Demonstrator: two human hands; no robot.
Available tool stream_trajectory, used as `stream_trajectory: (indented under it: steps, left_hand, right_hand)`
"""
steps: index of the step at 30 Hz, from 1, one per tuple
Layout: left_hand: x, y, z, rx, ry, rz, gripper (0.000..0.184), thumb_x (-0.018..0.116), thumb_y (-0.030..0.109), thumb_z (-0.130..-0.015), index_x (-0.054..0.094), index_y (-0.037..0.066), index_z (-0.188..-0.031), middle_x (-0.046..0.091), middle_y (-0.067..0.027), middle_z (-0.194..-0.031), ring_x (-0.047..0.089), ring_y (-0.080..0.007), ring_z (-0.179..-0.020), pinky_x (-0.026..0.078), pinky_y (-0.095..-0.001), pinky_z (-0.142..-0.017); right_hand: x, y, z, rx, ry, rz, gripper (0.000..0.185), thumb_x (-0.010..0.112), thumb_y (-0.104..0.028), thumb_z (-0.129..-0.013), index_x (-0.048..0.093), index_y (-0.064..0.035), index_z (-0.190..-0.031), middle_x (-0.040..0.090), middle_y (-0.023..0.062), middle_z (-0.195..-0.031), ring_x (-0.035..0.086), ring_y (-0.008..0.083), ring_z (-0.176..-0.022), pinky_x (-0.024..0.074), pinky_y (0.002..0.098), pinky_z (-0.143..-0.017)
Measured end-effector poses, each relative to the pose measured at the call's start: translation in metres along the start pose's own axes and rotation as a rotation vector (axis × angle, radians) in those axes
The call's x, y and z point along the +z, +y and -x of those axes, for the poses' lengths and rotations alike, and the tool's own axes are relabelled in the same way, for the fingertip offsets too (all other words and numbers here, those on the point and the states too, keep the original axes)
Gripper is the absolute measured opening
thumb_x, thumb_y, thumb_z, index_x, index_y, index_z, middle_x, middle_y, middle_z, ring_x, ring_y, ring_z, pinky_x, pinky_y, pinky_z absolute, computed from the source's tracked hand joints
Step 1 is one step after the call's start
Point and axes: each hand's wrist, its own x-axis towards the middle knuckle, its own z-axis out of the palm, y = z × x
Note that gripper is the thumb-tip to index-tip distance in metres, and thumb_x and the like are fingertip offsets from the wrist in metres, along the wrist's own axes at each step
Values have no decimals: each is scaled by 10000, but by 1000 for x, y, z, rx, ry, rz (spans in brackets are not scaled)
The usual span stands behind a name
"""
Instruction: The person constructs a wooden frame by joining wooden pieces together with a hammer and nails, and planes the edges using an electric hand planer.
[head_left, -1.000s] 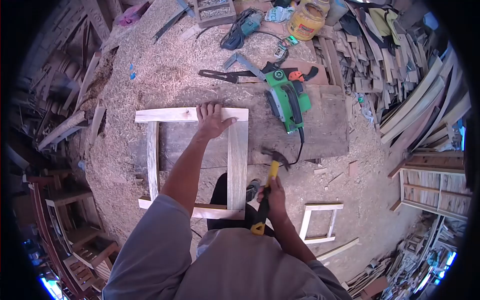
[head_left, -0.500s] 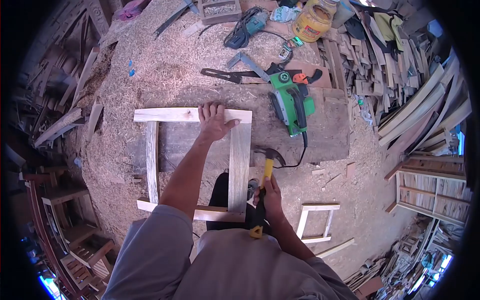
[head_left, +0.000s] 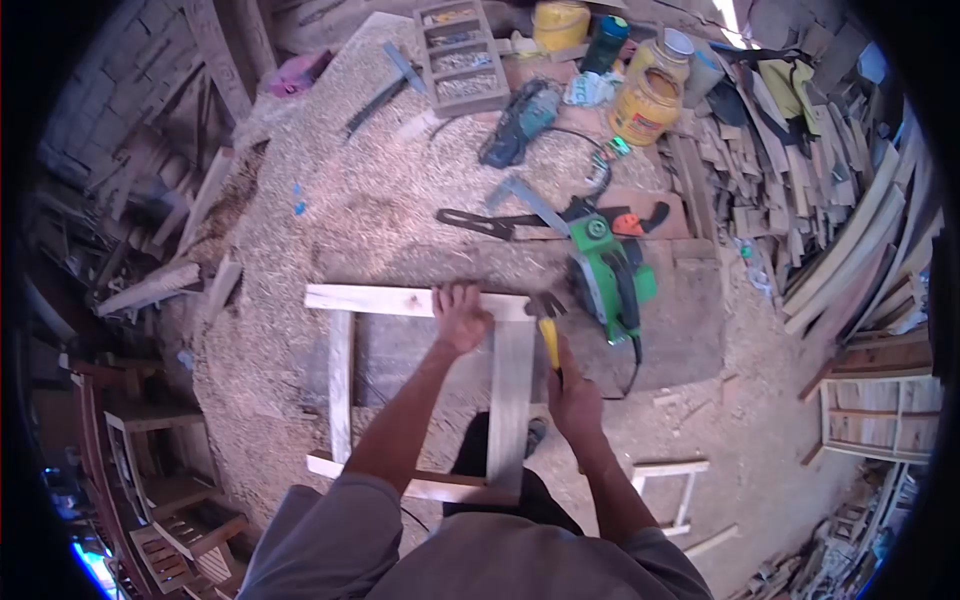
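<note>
A rectangular wooden frame (head_left: 512, 400) of pale boards lies in front of me, its far rail over a work board. My left hand (head_left: 462, 317) grips that far rail (head_left: 380, 299) right of its middle, fingers over the far edge. In my right hand (head_left: 574, 398) is a claw hammer (head_left: 549, 340) with a yellow and black handle. Its dark head is at the right end of the far rail; whether it touches the wood I cannot tell. To the right of the hammer sits a green electric planer (head_left: 605, 285).
Beyond the planer lie a metal square (head_left: 535, 203), an angle grinder (head_left: 522, 125), a compartmented wooden box (head_left: 463, 70) and a yellow jar (head_left: 648, 100). A smaller wooden frame (head_left: 672, 468) rests on the ground at right. Wood offcuts (head_left: 770, 175) are piled at the far right; shavings cover much of the surface.
My right hand has raised the hammer away from my body, bringing its head to the far rail's right end. The view has tilted up, and my left hand stays on the rail.
</note>
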Motion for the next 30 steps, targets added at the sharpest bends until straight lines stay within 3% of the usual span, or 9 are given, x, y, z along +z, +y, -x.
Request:
stream_trajectory:
  steps: [1, 5, 7, 9, 11, 13, 18, 24, 30]
  left_hand:
    - [-8, 0, 0, -17, -21, 78, 838, 690, 408, -865, 447, 149, -1624, 464, -180, -1586, 244, -453, -1596, 21, -675, -1336]
    - [-24, -62, -41, 140, 227, 177, 883, 730, 233, -863, 397, 217, -1681, 407, -264, -1660, 395, -517, -1526, 360, -634, -1259]
    - [-114, -42, -64, -300, 236, 25, 873, 702, 143, -885, 397, 278, -1691, 362, -323, -1688, 526, -538, -1424, 516, -596, -1127]
    - [-132, -94, -101, -374, 419, -175, 876, 683, 129, -906, 376, 319, -1704, 372, -348, -1658, 603, -549, -1331, 563, -584, -1055]
    - [-132, -155, -131, -314, 491, -283, 757, 686, 108, -905, 528, 302, -1619, 519, -323, -1566, 686, -528, -1203, 597, -578, -975]
    - [-152, -184, -150, -265, 300, -288, 558, 666, 111, -918, 644, 220, -1465, 609, -305, -1443, 710, -510, -1163, 604, -584, -946]
    - [-164, -176, -184, -250, 191, -396, 245, 635, 162, -950, 756, 91, -1151, 758, -252, -1146, 761, -462, -1057, 613, -580, -911]
    - [-204, -131, -219, -285, 2, -663, 288, 648, 206, -972, 777, 112, -1212, 725, -244, -1300, 786, -415, -1050, 636, -529, -910]
    - [-227, -72, -304, -84, 392, -616, 271, 637, 185, -974, 779, 108, -1190, 741, -179, -1262, 773, -410, -1053, 619, -552, -872]
  right_hand:
    - [1, -3, -2, -3, -17, 48, 735, 676, -221, -1058, 369, -196, -1725, 720, 233, -750, 713, 469, -649, 545, 585, -591]
    - [-7, -12, -3, 26, -76, 130, 709, 660, -273, -1074, 375, -219, -1721, 722, 196, -715, 709, 446, -602, 555, 590, -576]
    - [-12, -16, -4, 46, -81, 123, 700, 659, -275, -1077, 381, -217, -1717, 721, 185, -714, 709, 439, -599, 562, 579, -573]
    - [-15, -21, -3, 47, -70, 122, 690, 657, -268, -1079, 386, -215, -1712, 716, 176, -711, 712, 430, -599, 570, 565, -573]
    - [-10, -21, 0, 61, -69, 87, 701, 675, -252, -1063, 400, -194, -1705, 703, 198, -695, 708, 450, -609, 571, 575, -588]
    - [-9, -22, -1, 74, -68, 64, 709, 685, -241, -1055, 405, -183, -1703, 695, 205, -686, 707, 454, -612, 573, 573, -594]
    - [-7, -22, -2, 104, -111, 44, 724, 690, -192, -1042, 400, -155, -1705, 697, 174, -690, 712, 410, -594, 576, 522, -579]
    - [-1, -23, -6, 122, -115, -12, 731, 696, -169, -1034, 400, -130, -1701, 699, 160, -695, 714, 385, -582, 574, 497, -561]
    - [-3, -24, -8, 168, -161, -39, 764, 707, -203, -1039, 368, -184, -1723, 720, 147, -730, 722, 360, -580, 572, 497, -542]
